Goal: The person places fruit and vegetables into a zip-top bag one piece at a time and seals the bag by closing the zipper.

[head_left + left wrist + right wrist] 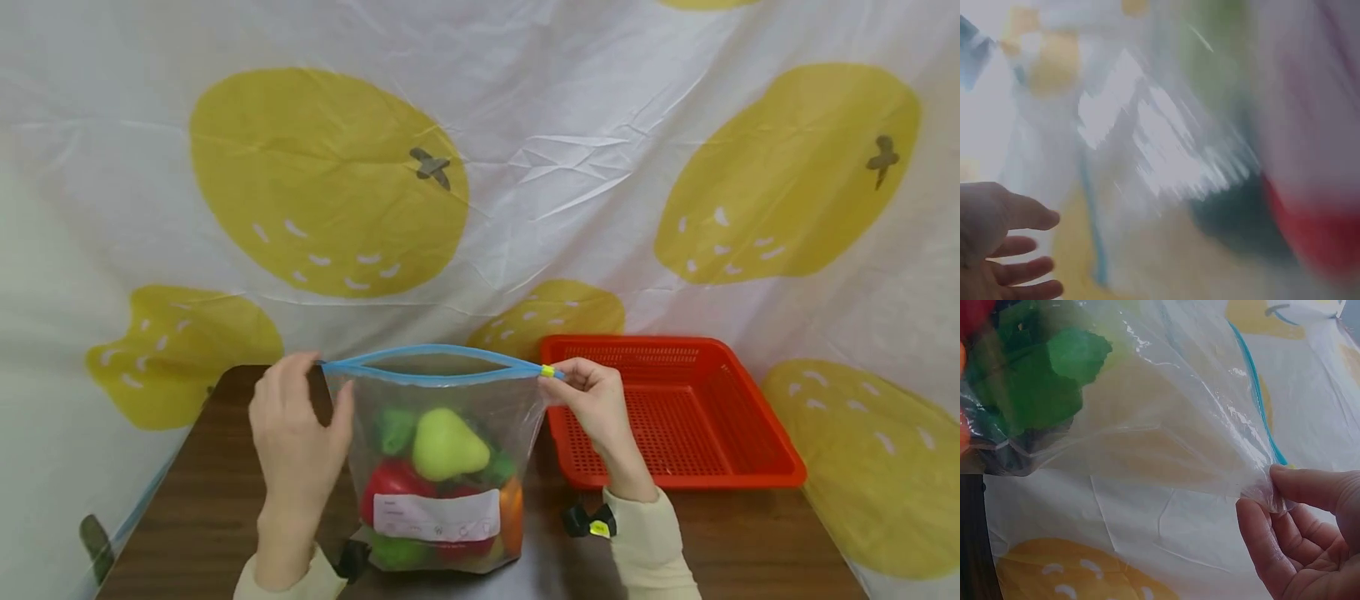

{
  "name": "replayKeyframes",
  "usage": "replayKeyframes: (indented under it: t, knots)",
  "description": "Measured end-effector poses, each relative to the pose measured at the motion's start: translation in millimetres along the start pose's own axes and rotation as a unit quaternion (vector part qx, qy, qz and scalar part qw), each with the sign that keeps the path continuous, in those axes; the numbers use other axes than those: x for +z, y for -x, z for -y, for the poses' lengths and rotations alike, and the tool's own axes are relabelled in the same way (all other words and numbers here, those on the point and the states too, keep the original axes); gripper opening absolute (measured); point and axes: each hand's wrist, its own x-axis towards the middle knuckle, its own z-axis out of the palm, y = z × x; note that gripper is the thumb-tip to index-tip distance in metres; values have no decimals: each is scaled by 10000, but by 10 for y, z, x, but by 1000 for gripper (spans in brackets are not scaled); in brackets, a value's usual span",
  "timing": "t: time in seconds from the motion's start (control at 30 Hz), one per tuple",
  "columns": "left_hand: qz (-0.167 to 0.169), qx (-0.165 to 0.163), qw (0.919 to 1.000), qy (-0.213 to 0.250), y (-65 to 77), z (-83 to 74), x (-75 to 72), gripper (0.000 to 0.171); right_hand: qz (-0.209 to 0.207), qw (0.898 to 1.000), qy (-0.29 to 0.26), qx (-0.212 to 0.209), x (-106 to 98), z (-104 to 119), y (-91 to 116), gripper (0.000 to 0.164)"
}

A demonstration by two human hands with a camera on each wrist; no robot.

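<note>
A clear zip bag stands upright on the table, its blue zip parted in the middle. Inside show a yellow-green pear, a round red piece, an orange piece and green pieces. My right hand pinches the bag's top right corner between thumb and fingers, beside a yellow slider. At the top left corner is my left hand, thumb and fingers spread. The left wrist view is blurred; there the left fingers are relaxed with nothing between them.
Right of the bag, a red perforated basket sits on the dark wooden table. Behind hangs a white cloth printed with yellow fruit. A black wrist camera mount sits by the right sleeve.
</note>
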Motion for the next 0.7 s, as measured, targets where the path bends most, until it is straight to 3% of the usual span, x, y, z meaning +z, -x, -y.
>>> replayKeyframes:
  t: [0.13, 0.27, 0.37, 0.47, 0.57, 0.7]
  knots:
    - [515, 1095, 9916, 465, -53, -518, 107, 39, -84, 9999, -17, -60, 21, 2, 11, 15]
    - [1275, 1695, 9757, 542, -99, -900, 409, 36, -27, 9999, -94, -112, 13, 5, 18, 16]
    - [1812, 1706, 9682, 265, -123, -1032, 694, 30, 113, 9996, -202, -145, -4, -2, 16, 17]
    - [2176, 1594, 9629, -59, -107, -1056, 944, 26, 229, 9991, -313, -151, -18, -8, 23, 18]
    - [2330, 1525, 9599, -339, -80, -1050, 1096, 23, 348, 9984, -410, -186, -33, -6, 33, 18]
    - [2293, 1505, 9605, -465, -86, -1055, 1165, 14, 527, 9970, -487, -295, -63, 2, 39, 17]
